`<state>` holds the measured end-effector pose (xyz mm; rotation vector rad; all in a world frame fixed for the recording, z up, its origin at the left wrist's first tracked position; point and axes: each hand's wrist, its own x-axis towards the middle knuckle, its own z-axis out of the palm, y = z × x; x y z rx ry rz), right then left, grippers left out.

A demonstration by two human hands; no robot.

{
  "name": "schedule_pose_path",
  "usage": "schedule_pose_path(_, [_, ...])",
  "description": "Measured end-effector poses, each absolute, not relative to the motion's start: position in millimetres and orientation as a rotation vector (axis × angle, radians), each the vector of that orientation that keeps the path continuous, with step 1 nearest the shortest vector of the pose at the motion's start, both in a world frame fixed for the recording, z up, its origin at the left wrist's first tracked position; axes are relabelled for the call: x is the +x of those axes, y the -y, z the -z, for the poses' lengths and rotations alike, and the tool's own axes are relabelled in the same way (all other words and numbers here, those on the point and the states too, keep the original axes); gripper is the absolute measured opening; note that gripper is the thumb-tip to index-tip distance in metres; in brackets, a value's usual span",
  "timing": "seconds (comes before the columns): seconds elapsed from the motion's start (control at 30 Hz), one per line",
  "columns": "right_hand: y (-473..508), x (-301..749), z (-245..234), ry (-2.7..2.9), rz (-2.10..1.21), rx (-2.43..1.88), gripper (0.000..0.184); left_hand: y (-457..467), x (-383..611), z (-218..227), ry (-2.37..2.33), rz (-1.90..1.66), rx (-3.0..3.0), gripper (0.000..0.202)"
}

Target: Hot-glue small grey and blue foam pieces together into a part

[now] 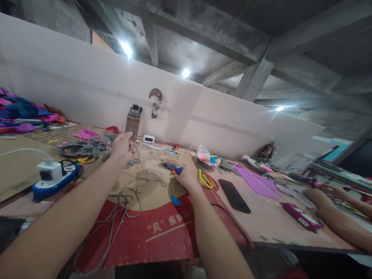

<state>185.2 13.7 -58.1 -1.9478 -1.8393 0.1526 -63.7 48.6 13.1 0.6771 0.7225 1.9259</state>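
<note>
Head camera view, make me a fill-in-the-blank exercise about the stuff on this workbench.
1. The right hand holds a ____ glue gun.
2. The left hand pinches a grey piece in front of a ____ standing by the wall.
3. Right of the scissors lies a ____ phone.
Missing words: blue; bottle; black.

**Both arms out, both hands closed**

Left arm bare, stretched long from 7 o'clock toward 11 o'clock. Left hand [122,148] raised, back toward the camera, fingers [130,135] pinched together at the tips. Right arm runs from 6 o'clock up to centre. Right hand [186,179] low, palm down, curled shut.
</note>
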Motion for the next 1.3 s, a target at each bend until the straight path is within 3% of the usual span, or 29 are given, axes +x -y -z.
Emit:
schedule_pose_path(0.1, [-14,180,60,1.784,-0.262,-1.939,0.014,-51,-73,-17,-0.710,-1.966,0.629,0.014])
schedule_pose_path(0.3, [-13,171,48,1.645,-0.413,-1.759,0.026,-52,-67,-9,-0.705,-1.859,0.773,0.016])
schedule_pose_path(0.5, [11,149,24,1.409,-0.659,-1.073,0.037,-45,-48,1,-0.701,-1.659,1.021,0.020])
schedule_pose_path(0.63, [26,139,14,1.480,-0.804,-0.821,0.031,-38,-43,1,-0.727,-1.609,1.102,0.023])
schedule_pose_path(0.77, [28,137,15,1.523,-0.820,-0.781,0.023,-34,-37,0,-0.751,-1.570,1.132,0.023])
schedule_pose_path(1.3, [28,136,18,1.608,-0.710,-0.874,0.025,-34,-33,2,-0.764,-1.551,1.180,0.026])
